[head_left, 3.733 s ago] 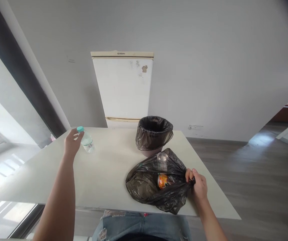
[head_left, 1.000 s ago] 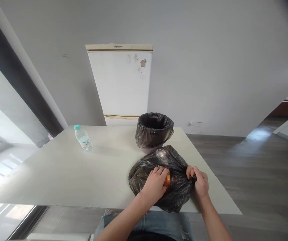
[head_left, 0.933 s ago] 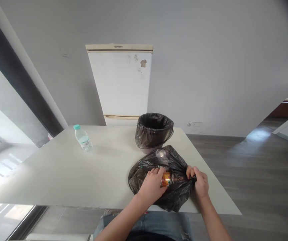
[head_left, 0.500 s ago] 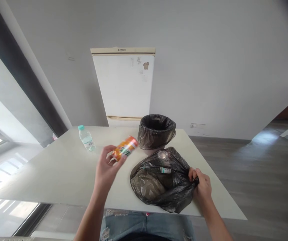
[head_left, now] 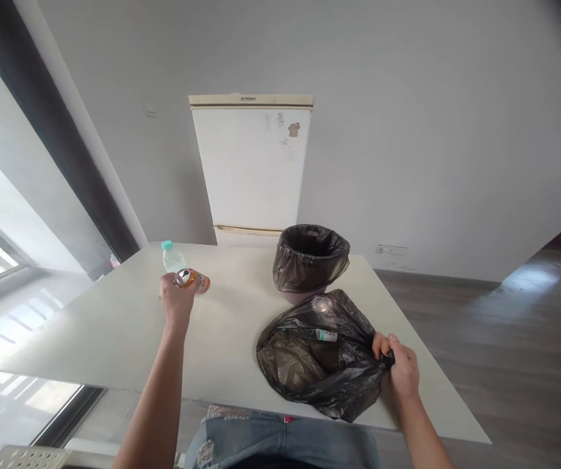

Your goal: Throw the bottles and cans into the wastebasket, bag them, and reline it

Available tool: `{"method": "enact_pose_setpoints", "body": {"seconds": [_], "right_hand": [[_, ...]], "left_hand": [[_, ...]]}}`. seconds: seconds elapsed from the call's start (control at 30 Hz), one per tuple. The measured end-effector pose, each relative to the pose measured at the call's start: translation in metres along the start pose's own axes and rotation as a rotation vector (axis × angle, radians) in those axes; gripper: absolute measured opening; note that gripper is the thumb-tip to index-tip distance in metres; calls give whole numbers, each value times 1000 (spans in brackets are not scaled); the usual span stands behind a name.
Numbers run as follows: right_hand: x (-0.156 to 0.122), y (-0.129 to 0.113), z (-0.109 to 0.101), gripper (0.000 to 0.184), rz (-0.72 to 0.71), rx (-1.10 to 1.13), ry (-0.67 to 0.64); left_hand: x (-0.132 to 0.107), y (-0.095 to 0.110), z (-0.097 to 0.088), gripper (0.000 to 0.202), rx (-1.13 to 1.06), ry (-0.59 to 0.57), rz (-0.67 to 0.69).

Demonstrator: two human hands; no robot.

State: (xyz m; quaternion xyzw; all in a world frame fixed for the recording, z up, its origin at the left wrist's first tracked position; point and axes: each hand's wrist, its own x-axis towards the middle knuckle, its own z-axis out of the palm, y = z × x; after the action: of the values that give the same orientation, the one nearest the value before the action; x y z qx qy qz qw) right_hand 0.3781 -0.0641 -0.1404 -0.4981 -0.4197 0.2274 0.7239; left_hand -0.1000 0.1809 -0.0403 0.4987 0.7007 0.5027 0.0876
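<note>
My left hand (head_left: pixel 177 298) is closed around an orange drink can (head_left: pixel 201 282), its silver top tilted toward me. Just behind the can is a clear plastic bottle (head_left: pixel 173 257) with a turquoise cap, partly hidden by the hand. On the right, my right hand (head_left: pixel 401 366) grips the gathered neck of a black plastic garbage bag (head_left: pixel 358 381). The bag lies on the table, and through its thin film I can make out a bottle with a white and green label (head_left: pixel 327 335) and a round clear shape.
A bin (head_left: pixel 310 264) lined with a black bag stands at the back of the white table (head_left: pixel 222 345), behind the garbage bag. Beyond the table's far edge is a white fridge (head_left: pixel 254 166) against the grey wall. The table's right edge drops to a wooden floor.
My left hand has carried the can leftward, away from the bag, to beside the bottle, and turned it so its top shows. My right hand keeps its hold on the bag.
</note>
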Motion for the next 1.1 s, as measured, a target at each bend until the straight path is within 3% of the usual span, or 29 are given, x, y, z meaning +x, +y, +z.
{"method": "enact_pose_setpoints", "body": {"seconds": [0.2, 0.37, 0.63, 1.1], "right_hand": [[0, 3, -1, 51, 19, 7, 9], [0, 2, 0, 53, -3, -36, 23], [1, 6, -5, 51, 8, -45, -3], [0, 9, -7, 50, 22, -9, -30]], "left_hand": [[17, 5, 33, 45, 47, -22, 217], [27, 2, 47, 53, 77, -65, 186], [24, -7, 60, 40, 75, -46, 191], [27, -20, 66, 45, 33, -12, 202]]}}
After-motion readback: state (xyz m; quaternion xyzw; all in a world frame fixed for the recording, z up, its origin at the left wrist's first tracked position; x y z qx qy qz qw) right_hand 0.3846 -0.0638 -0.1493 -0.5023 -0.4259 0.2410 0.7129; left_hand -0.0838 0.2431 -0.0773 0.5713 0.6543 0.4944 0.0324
